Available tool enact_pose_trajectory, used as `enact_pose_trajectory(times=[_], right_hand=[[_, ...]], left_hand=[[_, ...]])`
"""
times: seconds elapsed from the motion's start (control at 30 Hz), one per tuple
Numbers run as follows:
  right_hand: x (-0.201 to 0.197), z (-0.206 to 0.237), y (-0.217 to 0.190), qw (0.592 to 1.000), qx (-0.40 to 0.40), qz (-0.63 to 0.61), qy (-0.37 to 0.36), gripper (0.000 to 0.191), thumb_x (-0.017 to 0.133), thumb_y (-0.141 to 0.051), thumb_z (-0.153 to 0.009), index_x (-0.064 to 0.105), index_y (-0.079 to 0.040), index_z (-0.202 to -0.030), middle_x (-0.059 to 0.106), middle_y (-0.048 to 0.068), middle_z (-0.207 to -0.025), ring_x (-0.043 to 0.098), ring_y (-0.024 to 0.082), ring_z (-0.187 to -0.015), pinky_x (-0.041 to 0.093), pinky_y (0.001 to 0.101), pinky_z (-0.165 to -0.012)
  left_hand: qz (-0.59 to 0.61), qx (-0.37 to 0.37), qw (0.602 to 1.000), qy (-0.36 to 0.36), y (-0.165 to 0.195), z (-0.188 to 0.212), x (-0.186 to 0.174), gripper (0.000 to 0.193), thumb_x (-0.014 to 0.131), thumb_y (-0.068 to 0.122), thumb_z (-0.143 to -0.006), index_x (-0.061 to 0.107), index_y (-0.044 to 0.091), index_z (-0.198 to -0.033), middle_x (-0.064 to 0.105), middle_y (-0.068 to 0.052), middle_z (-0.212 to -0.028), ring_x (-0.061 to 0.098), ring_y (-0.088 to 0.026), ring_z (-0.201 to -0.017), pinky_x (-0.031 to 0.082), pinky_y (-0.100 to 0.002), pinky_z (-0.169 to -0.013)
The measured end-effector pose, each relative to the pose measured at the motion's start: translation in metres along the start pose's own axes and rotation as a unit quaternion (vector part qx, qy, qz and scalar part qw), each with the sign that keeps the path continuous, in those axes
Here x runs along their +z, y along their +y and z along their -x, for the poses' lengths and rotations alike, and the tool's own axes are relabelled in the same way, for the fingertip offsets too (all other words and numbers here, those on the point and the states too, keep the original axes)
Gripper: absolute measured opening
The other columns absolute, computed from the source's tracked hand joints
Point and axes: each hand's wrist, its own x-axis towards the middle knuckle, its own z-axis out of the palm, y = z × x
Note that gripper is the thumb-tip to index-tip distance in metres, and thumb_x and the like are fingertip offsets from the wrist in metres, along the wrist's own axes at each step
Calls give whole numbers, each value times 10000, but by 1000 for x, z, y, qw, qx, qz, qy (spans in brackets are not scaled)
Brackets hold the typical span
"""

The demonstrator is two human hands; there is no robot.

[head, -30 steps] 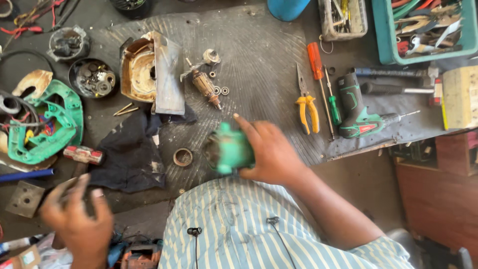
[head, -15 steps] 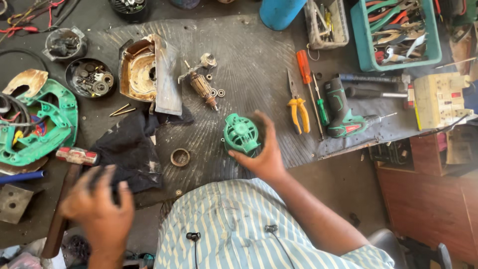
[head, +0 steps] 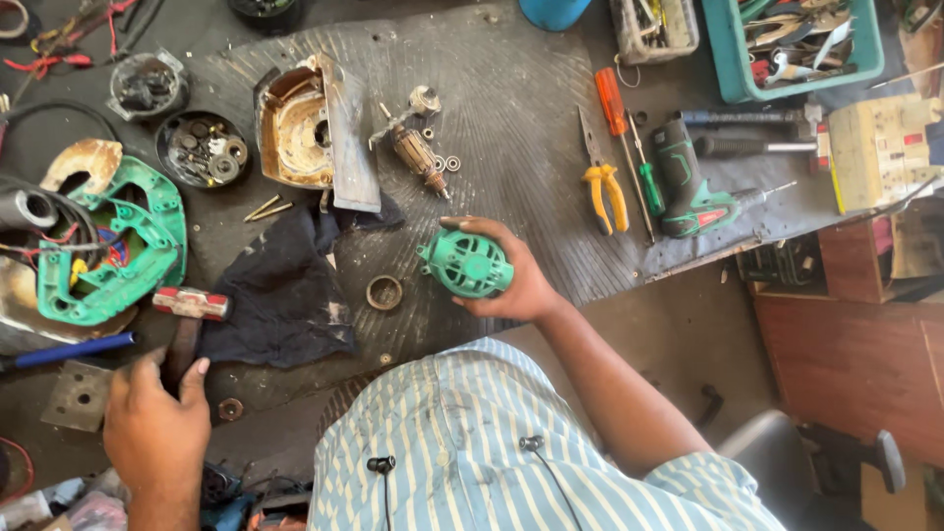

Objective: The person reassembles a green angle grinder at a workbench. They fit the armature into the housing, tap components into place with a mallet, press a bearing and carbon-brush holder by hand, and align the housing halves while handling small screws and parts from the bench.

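Green motor housing point(head: 466, 263) sits cupped in the right hand point(head: 511, 280), fingers curled around it, just above the dark bench point(head: 511, 118) near a small metal ring point(head: 383, 292). The left hand point(head: 152, 423) closes on what seems a hammer point(head: 187, 320) handle beside the black cloth point(head: 280, 290).

Dark ribbed mat point(head: 531, 128) on workbench – brown wood cabinet point(head: 855, 354) at right, daylight.
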Motion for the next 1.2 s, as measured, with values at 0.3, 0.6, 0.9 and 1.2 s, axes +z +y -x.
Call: enact_pose_trajectory(times=[0.3,0.6,0.9,1.2], right_hand=[[33,0,7,994,0,-81,80,1104,992,-165,-650,305,-67,-1509,565,121,-1452,563,234,-1363,463,426,-1171],[25,1,15,992,-35,77,89,886,956,-190,-652,508,-47,-1403,636,118,-1379,618,299,-1324,427,448,-1213],[2,4,36,991,-58,78,95,790,950,-180,-739,525,-71,-1397,632,131,-1385,627,303,-1314,507,428,-1146],[-18,5,52,990,-68,102,71,926,994,-263,-609,507,-82,-1376,608,129,-1361,585,348,-1295,461,461,-1133]], left_hand=[[513,-219,815,-155,1,-21,-50,344,568,358,-1104,607,44,-1240,643,-70,-933,573,-142,-678,471,-330,-550],[289,303,908,-25,155,-14,-119,388,731,142,-913,612,141,-1282,703,-70,-974,676,-232,-733,529,-345,-654],[210,457,864,30,244,-32,-96,704,754,56,-839,543,257,-1481,676,-63,-1002,669,-251,-754,540,-370,-659],[265,380,885,35,261,-20,-95,564,706,70,-913,569,260,-1426,688,-70,-1005,669,-226,-753,541,-349,-661]])
